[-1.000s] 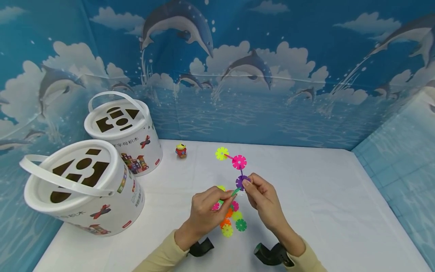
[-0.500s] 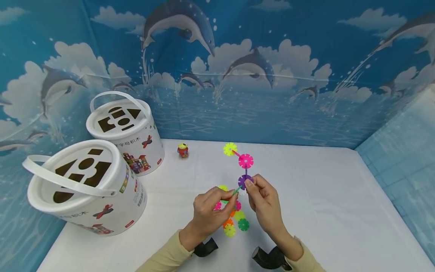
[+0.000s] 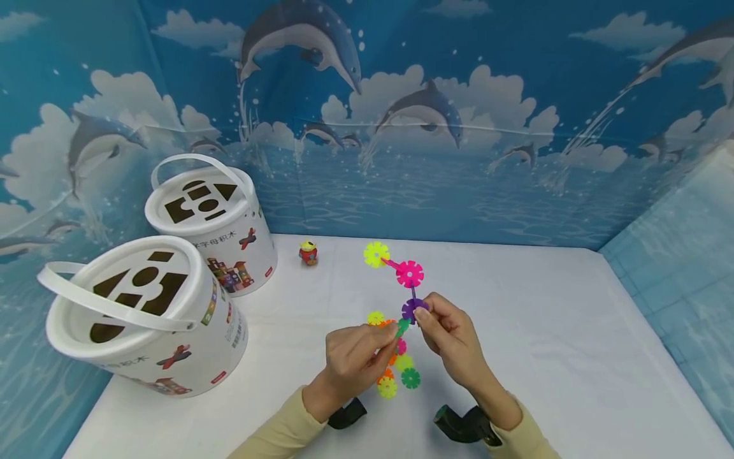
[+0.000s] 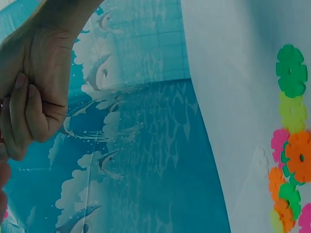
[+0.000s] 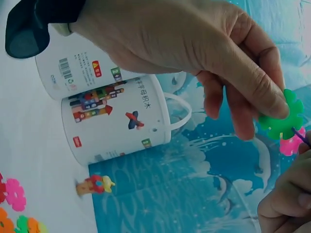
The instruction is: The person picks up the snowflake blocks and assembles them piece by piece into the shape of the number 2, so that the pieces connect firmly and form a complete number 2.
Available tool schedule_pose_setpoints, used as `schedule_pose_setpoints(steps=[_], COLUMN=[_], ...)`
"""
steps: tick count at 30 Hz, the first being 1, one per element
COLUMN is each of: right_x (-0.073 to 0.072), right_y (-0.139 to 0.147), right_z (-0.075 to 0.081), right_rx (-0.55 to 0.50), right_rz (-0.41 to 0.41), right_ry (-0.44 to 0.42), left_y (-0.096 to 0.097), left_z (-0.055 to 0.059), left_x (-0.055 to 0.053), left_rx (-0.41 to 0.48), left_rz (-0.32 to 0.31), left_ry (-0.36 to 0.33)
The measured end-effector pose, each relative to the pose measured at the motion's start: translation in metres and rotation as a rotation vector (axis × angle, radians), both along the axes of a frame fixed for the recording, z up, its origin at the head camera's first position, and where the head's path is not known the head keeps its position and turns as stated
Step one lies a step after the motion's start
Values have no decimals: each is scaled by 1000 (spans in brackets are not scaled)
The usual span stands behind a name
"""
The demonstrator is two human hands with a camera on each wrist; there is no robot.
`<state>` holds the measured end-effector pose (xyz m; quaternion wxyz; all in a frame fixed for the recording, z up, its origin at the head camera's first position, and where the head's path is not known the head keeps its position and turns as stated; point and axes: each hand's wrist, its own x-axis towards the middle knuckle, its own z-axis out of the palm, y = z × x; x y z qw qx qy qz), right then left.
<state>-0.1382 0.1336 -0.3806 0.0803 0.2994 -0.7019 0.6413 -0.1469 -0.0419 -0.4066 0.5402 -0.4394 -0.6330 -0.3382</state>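
Note:
In the head view my left hand (image 3: 357, 357) pinches a green notched flower disc (image 3: 404, 327) between thumb and fingers. My right hand (image 3: 453, 341) pinches a purple flower disc (image 3: 410, 310) right beside it, the two discs meeting at their edges. From the purple disc a chain runs up and left through a pink disc (image 3: 410, 274) to a yellow disc (image 3: 376, 254), with discs seen edge-on as links between. In the right wrist view the left hand's thumb lies over the green disc (image 5: 282, 116). Part of the purple disc is hidden by the right thumb.
Under the hands several loose flower discs lie on the white table, among them a dark green disc (image 3: 410, 378). Two white lidded buckets (image 3: 229, 344) with handles stand at the left. A small red and yellow figurine (image 3: 308, 254) stands near the back edge, before a dolphin-print cloth (image 3: 459, 185).
The green disc has turned from nearly edge-on to showing more of its face. The chain's yellow end swung right, then back left. Both hands keep their pinches and stay close together.

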Motion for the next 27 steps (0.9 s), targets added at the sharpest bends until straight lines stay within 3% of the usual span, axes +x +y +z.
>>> schedule_pose_setpoints(steps=[5,12,14,17,21,24,27], right_x=[1,1,1,-1,-4,-7,-9], right_y=[-1,-3,-4,-5,1,9,17], right_z=[-1,-1,-2,-2,1,7,11], right_rx=[-12,-13,-7,-6,-51,-115,-178], right_rz=[48,47,23,-25,-120,-172,-185], right_ry=[24,18,6,-4,22,30,-2], left_y=[0,1,2,3,0,-8,-16], left_z=[3,1,0,-2,-7,-12,-19], left_x=[2,2,2,1,-1,-8,-19], left_rx=[8,27,36,43,37,34,-16], left_rz=[17,8,-8,-52,-105,-91,1], left_ry=[68,71,30,-113,-393,-641,-915])
